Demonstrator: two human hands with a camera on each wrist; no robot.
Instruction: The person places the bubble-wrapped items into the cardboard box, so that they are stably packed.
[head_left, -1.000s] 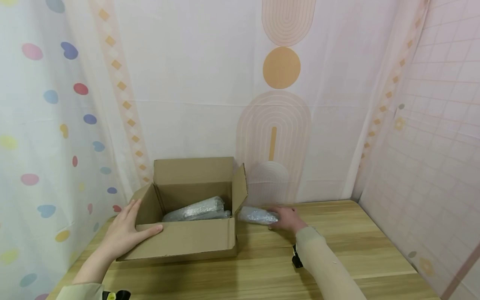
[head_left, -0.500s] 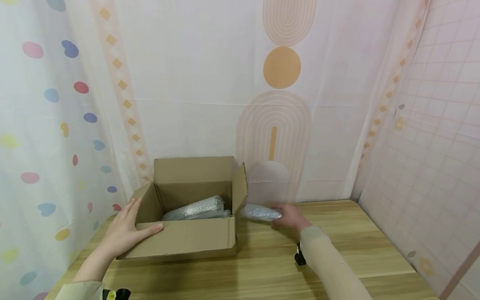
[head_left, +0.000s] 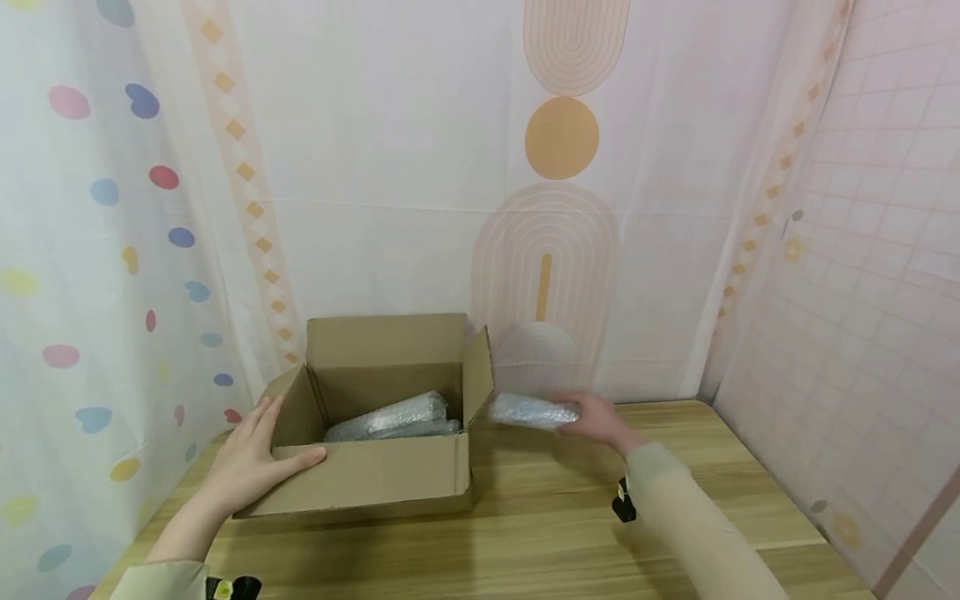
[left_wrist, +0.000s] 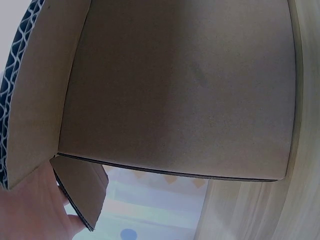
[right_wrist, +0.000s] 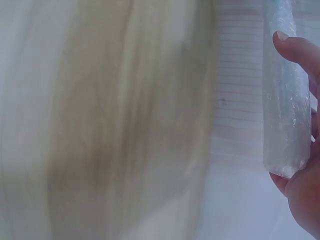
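The right hand (head_left: 596,419) grips a bubble-wrapped roll (head_left: 529,411), held just off the table (head_left: 540,533) beside the box's (head_left: 375,483) right flap. The left hand (head_left: 247,467) lies flat and open-fingered on the box's front left corner; another wrapped roll (head_left: 393,419) lies inside.

No readable text, label or number shows on anything here

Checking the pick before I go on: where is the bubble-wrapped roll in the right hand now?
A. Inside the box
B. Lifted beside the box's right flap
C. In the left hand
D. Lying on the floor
B: the right hand holds the bubble-wrapped roll off the table, just right of the cardboard box.
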